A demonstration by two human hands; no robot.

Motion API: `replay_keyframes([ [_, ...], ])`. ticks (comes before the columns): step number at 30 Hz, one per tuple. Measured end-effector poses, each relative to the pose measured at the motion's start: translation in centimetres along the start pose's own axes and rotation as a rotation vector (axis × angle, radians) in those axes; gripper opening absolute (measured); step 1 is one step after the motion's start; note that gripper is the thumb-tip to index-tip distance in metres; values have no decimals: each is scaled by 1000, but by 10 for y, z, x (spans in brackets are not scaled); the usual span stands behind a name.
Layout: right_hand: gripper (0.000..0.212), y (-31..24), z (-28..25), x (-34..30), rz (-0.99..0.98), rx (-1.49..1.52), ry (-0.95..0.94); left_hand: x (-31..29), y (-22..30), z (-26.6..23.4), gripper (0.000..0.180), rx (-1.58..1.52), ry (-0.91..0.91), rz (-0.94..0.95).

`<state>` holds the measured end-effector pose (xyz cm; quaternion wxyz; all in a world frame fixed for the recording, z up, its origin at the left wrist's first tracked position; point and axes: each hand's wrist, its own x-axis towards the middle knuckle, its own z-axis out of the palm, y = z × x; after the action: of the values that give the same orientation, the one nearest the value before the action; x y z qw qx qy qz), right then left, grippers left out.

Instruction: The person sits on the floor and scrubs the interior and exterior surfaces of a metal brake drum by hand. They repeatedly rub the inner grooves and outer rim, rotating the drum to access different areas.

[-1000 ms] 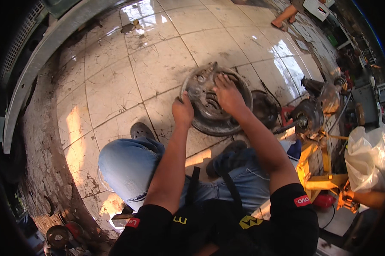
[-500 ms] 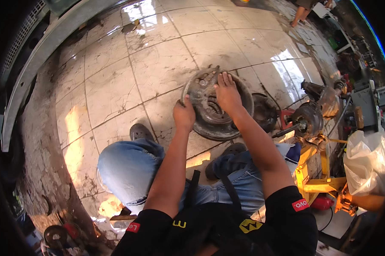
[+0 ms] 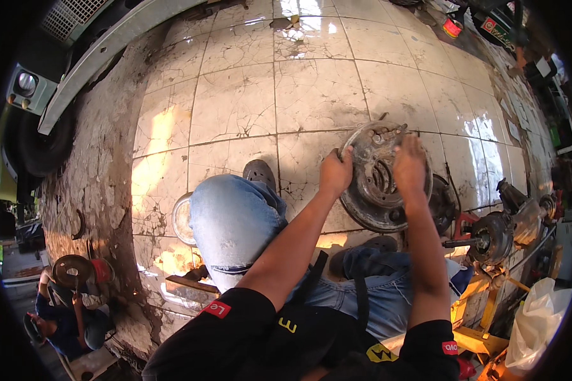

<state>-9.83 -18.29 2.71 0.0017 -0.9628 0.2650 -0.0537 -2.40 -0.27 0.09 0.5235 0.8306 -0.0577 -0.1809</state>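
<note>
A round, greasy metal brake plate with bolts and a slotted centre stands tilted on the tiled floor between my feet, in front of my right leg. Its left rim is in my left hand, the fingers wrapped round the edge and partly hidden behind it. My right hand lies over the right side of the plate, fingers stretched forward and slightly blurred. Right behind the plate, a dark round part is partly covered by my right forearm.
A greasy axle-like assembly sits at right by a yellow metal stand and a clear plastic bag. A pale round dish lies beside my left knee. At lower left, another person holds a round disc. A vehicle bumper juts in upper left.
My view has swung left, so the scene sits further right and the other person has come into view. My right hand has slid from the plate's upper face towards its right side.
</note>
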Motion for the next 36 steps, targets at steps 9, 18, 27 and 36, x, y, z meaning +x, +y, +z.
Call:
replay_keyframes([
  [9, 40, 18, -24, -16, 42, 466, 233, -2, -2, -7, 65, 24, -25, -3],
  [18, 42, -6, 5, -26, -98, 367, 146, 7, -27, 4, 81, -447, -148, -318],
  [27, 37, 36, -65, 1, 68, 326, 399, -1, -9, -3, 74, -818, -331, -406],
  [36, 35, 5, 14, -33, -37, 497, 249, -1, -16, -2, 65, -612, -211, -251],
])
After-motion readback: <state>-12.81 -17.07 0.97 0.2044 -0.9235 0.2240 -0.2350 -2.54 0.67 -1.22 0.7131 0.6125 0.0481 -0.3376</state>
